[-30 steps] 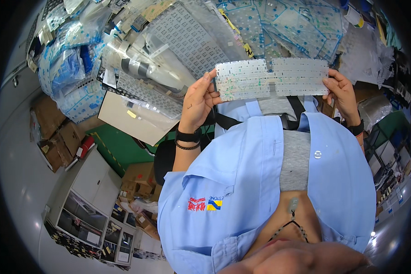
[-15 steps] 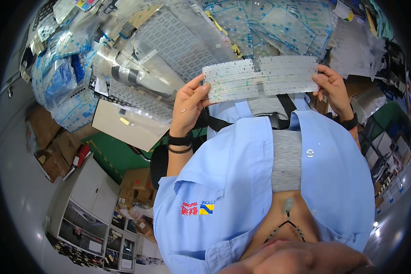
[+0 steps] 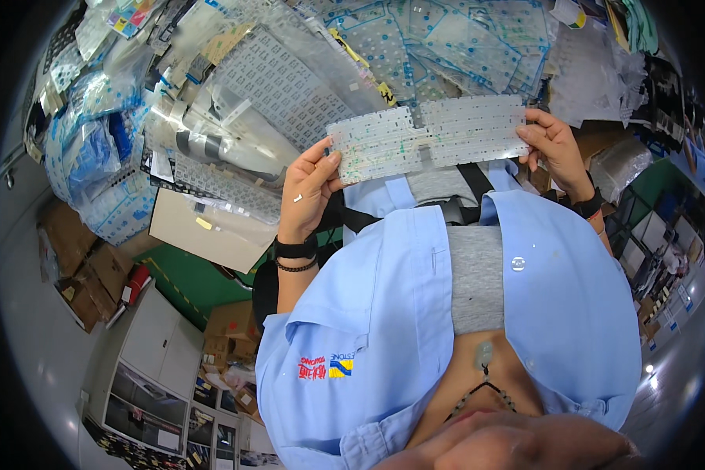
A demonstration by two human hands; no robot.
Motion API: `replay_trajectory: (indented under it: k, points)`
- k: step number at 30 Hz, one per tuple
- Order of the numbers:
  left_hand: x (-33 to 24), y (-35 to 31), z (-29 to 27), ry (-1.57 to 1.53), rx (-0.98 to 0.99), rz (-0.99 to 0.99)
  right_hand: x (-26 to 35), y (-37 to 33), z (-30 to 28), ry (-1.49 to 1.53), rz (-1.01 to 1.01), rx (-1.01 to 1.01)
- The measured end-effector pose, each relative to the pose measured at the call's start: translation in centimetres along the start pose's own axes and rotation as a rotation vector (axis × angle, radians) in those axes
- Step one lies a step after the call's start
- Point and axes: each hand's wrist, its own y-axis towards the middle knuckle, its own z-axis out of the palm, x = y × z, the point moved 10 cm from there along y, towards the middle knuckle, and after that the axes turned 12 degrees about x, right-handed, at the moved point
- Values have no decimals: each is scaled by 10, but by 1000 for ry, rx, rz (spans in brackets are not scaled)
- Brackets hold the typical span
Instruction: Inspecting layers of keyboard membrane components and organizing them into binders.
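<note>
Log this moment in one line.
left hand: grips pale sheet, left end | right hand: grips right end | beyond: blue-patterned plastic

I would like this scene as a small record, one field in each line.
Held thing: thin, pale panel with small dark spots and a notch in its upper edge
Left hand: the left hand grips the panel's left end, thumb in front
Right hand: the right hand grips its right end
Beyond the panel: transparent sheets with blue marks
Clothing: light blue jacket over a grey shirt
Lower left: pale cabinet
</note>
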Motion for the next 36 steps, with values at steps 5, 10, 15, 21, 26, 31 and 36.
replay_trajectory:
  k: [5,10,15,21,26,31,36]
  points:
    - [3,-2,-8,4,-45,-2,-2,0,1,1,5,0]
    - [2,-1,-7,8,-32,0,-2,0,1,-15,17,0]
    - [2,-2,-8,-7,-31,4,-1,0,5,-4,21,-13]
    - [5,-2,-12,6,-44,-6,-3,0,3,-20,18,7]
    - [6,-1,-12,21,-26,-14,0,0,7,-13,14,-10]
    - [6,-3,-16,2,-45,-1,-5,2,11,-12,31,37]
    - [5,-4,-15,-9,-51,-2,-3,1,12,-22,32,11]
